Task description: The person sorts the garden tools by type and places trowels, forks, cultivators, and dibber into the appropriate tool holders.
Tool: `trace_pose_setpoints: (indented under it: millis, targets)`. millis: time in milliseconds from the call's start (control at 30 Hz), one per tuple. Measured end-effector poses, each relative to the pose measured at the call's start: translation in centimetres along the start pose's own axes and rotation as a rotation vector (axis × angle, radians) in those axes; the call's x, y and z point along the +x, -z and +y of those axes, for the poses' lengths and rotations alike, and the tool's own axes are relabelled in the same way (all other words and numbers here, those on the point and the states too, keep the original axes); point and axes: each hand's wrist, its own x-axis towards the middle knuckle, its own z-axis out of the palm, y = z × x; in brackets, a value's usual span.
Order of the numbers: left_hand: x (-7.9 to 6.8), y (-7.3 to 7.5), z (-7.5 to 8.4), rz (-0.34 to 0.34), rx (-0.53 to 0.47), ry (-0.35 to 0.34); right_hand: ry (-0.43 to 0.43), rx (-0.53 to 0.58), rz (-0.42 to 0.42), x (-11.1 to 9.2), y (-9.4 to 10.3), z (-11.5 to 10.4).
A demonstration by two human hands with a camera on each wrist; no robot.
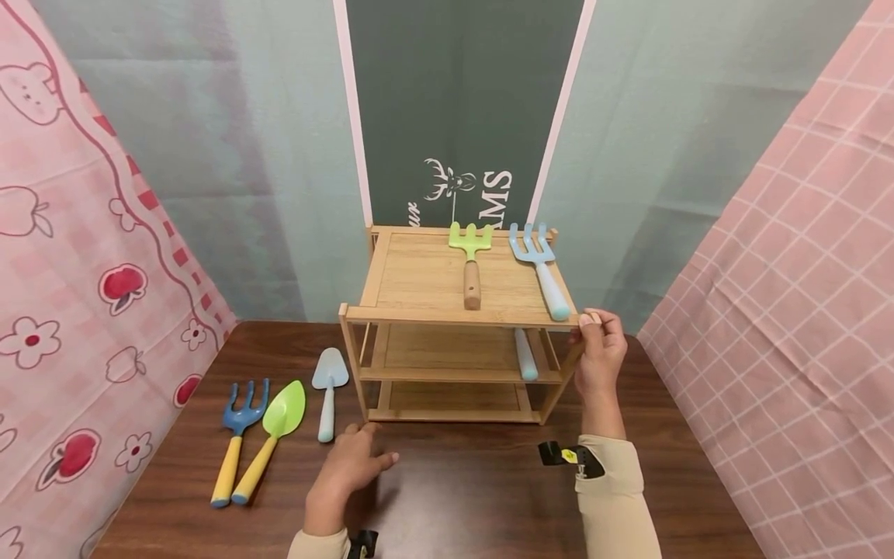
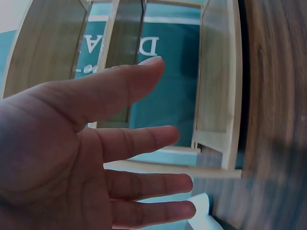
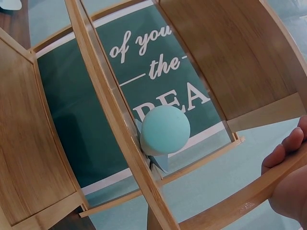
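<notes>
A three-tier wooden shelf (image 1: 412, 272) stands on the table. My right hand (image 1: 602, 349) grips its front right post near the top corner; in the right wrist view, fingers (image 3: 292, 142) curl round the wood. On the top tier lie a green hand fork (image 1: 472, 283) with a wooden handle and a light blue hand fork (image 1: 552, 291). A pale blue handle (image 1: 526, 355) shows on the middle tier, its head hidden from above. With fingers spread and nothing held, my left hand (image 1: 352, 462) is at the shelf's front left, close to a small light blue trowel (image 1: 327, 404).
Left on the brown table (image 1: 475, 497) lie a blue hand fork (image 1: 240, 423) with a yellow handle and a green trowel (image 1: 282, 411), also yellow-handled. Patterned cloth (image 1: 91, 310) hangs at the left, pink checked cloth (image 1: 782, 272) at the right, and a green curtain (image 1: 461, 93) behind.
</notes>
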Motion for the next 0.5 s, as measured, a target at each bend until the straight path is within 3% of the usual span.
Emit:
trace_pose_setpoints:
  millis: [267,500]
  targets:
    - [-0.1,0.3,-1.3,0.022,0.021,0.039,0.003,0.014,0.003,0.1,0.0,0.0]
    - [-0.2,0.5,-2.3,0.032,0.059,0.128,0.006,-0.005,0.011,0.1,0.0,0.1]
